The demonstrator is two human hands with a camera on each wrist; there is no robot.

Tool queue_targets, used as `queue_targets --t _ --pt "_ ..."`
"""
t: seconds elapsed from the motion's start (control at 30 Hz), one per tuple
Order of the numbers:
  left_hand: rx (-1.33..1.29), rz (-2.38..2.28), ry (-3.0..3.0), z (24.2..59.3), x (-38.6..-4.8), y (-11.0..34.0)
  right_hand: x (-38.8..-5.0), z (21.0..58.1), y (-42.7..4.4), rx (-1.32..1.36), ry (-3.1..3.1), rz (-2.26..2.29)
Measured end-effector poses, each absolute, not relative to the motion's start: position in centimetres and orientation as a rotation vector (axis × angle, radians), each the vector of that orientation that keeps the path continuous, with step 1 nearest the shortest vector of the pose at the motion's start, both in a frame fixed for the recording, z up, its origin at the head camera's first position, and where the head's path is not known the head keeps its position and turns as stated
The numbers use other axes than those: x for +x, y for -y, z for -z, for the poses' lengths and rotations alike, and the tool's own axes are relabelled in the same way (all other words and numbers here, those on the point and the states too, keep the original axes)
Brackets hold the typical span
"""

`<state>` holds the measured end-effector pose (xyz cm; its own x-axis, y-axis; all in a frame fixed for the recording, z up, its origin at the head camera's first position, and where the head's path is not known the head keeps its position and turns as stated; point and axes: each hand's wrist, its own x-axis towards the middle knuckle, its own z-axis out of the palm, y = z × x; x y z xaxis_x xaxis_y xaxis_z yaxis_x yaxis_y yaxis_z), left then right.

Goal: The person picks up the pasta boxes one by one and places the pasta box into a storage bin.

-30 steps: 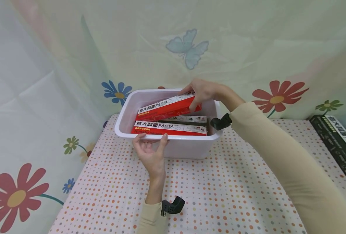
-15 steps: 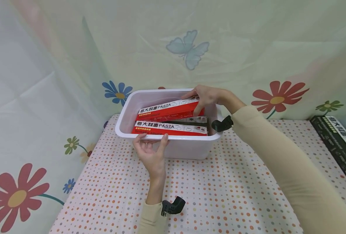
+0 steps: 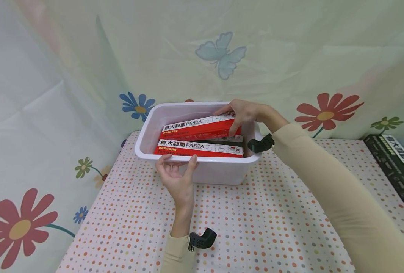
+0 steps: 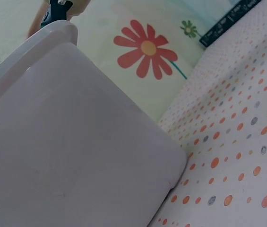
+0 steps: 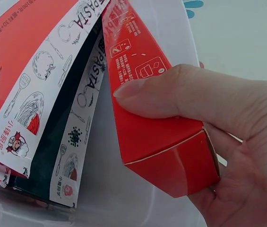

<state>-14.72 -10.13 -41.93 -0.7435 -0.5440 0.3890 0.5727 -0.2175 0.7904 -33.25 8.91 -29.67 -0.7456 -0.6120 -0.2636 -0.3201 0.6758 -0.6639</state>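
Observation:
A white plastic bin (image 3: 219, 170) stands on the table against the back cloth. My left hand (image 3: 176, 184) holds its front rim, with the thumb and fingers at the edge; the left wrist view has only the bin's outer wall (image 4: 86, 132). Inside the bin, my right hand (image 3: 245, 113) grips the right end of a red pasta box (image 3: 202, 130), thumb on its printed red side (image 5: 147, 137). That box slants, right end higher, at the back of the bin. Another red pasta box (image 3: 202, 148) lies along the front, with a black pasta box (image 5: 43, 156) just behind it.
Black pasta boxes (image 3: 393, 167) lie at the table's right edge. A dotted cloth (image 3: 256, 220) covers the table, and a flowered cloth (image 3: 273, 57) hangs behind and to the left. Each wrist carries a small black camera (image 3: 203, 239).
My right hand has lowered the raised end of the held red pasta box and shifted it slightly to the right. The left hand stays on the bin's rim.

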Motion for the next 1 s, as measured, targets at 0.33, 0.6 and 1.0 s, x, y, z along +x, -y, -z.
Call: queue_targets --t 0.33,0.6,1.0 --pt "-0.031 2.02 1.322 42.1 -14.85 10.06 -33.41 29.73 -9.07 -0.721 -2.411 0.828" --pt "-0.018 2.024 1.322 42.17 -14.9 9.95 -33.42 29.84 -9.22 -0.727 -2.409 0.834" --pt "-0.027 2.048 1.31 42.19 -15.13 9.95 -32.97 29.06 -9.81 -0.741 -2.422 0.976"
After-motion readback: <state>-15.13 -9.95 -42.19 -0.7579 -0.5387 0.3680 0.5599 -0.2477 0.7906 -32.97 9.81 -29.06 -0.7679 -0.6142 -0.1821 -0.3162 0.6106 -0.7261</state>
